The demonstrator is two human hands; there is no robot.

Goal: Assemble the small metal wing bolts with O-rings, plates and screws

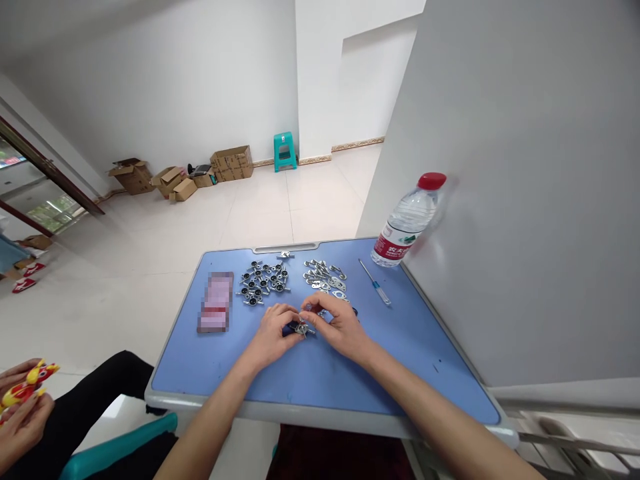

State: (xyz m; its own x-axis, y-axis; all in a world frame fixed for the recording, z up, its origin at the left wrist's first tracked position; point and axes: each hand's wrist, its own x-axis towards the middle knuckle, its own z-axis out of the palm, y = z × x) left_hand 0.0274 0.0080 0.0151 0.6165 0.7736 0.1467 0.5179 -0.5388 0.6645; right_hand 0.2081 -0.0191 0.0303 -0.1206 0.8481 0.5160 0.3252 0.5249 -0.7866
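A screwdriver [375, 283] lies on the blue desk [430, 327], and to its left, closer to the person working here, a small metal piece [301, 329] is held just above or on the surface; I can't tell which. The left hand [275, 332] has its grip clamped on that piece between thumb and forefinger. The right hand [337, 323] brings thumb and forefinger close together over the same piece, but I cannot tell whether that grip pinches it or something tiny. Just left of the screwdriver sit bent metal parts [316, 270] and flat metal plates [337, 285], crowded against each other. Farther left of it is a cluster of metal assemblies [263, 280] with round black centres, and well to its left lies a flat pinkish rectangle [216, 301], too blurred to make out. A clear water bottle [407, 223] with a red cap stands beyond the screwdriver, slightly to its right. Across the floor, well past the screwdriver, a teal stool [285, 152] stands by the wall; far to its left, another person's hands [30, 420] hold a red-and-yellow toy [23, 392].
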